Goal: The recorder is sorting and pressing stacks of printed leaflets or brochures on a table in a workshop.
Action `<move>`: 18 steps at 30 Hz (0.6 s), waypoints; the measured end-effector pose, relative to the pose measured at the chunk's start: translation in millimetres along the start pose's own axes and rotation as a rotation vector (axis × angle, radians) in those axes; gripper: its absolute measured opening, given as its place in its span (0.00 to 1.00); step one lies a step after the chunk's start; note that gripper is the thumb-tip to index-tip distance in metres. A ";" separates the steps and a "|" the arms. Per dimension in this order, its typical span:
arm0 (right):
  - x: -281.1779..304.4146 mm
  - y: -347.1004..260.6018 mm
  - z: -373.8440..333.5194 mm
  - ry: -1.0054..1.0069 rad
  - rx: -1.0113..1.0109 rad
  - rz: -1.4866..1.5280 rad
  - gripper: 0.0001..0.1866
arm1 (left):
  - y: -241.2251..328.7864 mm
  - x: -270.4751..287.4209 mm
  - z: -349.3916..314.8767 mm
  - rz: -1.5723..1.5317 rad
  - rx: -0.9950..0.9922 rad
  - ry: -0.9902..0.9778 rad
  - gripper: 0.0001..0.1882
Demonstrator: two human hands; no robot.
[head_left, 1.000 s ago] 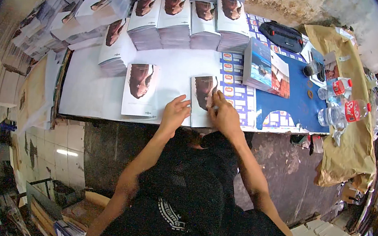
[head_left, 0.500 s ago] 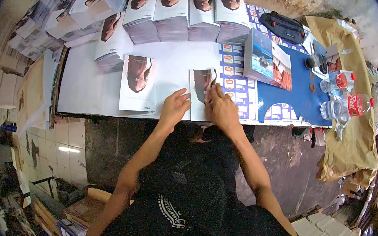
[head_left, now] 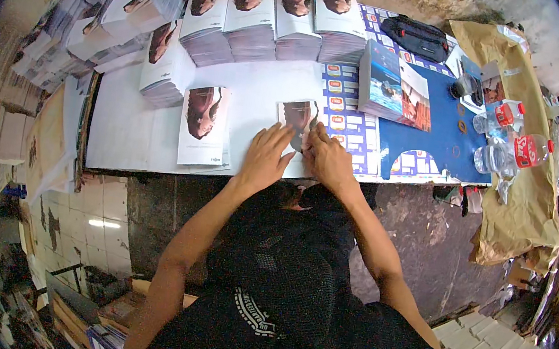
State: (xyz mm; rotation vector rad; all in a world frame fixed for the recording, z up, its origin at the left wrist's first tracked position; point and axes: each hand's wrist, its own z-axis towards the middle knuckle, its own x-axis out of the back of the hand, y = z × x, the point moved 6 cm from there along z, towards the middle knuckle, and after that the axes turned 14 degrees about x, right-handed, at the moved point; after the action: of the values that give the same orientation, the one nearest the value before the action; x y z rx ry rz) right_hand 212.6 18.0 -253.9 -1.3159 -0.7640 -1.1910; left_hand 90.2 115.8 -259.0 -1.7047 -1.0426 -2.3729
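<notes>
A booklet [head_left: 298, 112] with a white cover and a brown picture lies near the table's front edge, partly hidden beneath my hands. My left hand [head_left: 266, 153] rests flat on its left side, fingers stretched out. On its right side, my right hand [head_left: 329, 161] has bent fingers closed at the booklet's edge; the fingertips are partly hidden. To the left, a matching booklet [head_left: 202, 130] lies face up, with pale paper showing at its right side.
Tall stacks of the same booklets [head_left: 245, 27] line the back, with more piles [head_left: 132, 6] at the left. Right of my hands are a thick picture book [head_left: 383, 82], plastic bottles [head_left: 530, 153], a black pouch [head_left: 416, 39] and brown wrapping paper [head_left: 521, 225].
My left hand has moved right and up from the booklet's left edge onto its cover, its fingers straightening. The right hand stays at the right edge.
</notes>
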 end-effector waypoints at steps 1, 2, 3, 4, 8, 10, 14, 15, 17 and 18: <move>1.5 -0.7 0.6 -0.004 0.003 0.034 0.28 | -1.6 -6.1 -2.4 0.106 -0.004 -0.027 0.27; 2.7 -1.0 1.1 -0.009 0.007 0.067 0.27 | -4.0 -8.6 -4.2 0.106 -0.006 -0.027 0.27; 5.0 2.6 0.3 -0.007 0.002 0.067 0.27 | -3.7 -7.9 -5.0 0.102 -0.009 -0.022 0.26; 11.6 10.3 -0.8 0.075 -0.010 0.142 0.25 | -3.7 -7.4 -5.5 0.097 -0.011 -0.018 0.26; 69.9 25.8 -12.1 0.617 -0.153 0.481 0.19 | -2.7 -8.4 -5.9 0.102 -0.021 0.005 0.26; 84.1 35.0 -26.0 0.686 -0.242 0.539 0.18 | -0.4 -5.2 -4.4 0.091 -0.038 0.014 0.25; 40.9 40.4 -42.4 0.607 -0.240 0.745 0.31 | -5.2 -3.9 -7.0 0.126 -0.030 0.035 0.24; 33.2 35.6 -48.3 0.512 -0.327 0.850 0.34 | -3.8 -3.8 -6.8 0.123 -0.028 0.036 0.24; 32.8 25.0 -45.9 0.497 -0.155 0.576 0.32 | -1.4 -3.0 -6.1 0.103 -0.029 0.029 0.24; 34.3 10.4 -43.8 0.476 0.013 0.307 0.30 | -1.3 -2.4 -6.8 0.102 -0.024 0.029 0.24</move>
State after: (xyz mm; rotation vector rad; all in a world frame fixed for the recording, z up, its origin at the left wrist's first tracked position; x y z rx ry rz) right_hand 223.1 -33.1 -231.9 -1.0339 -0.2166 -1.1800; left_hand 85.1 112.4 -262.9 -1.6824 -0.9034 -2.3488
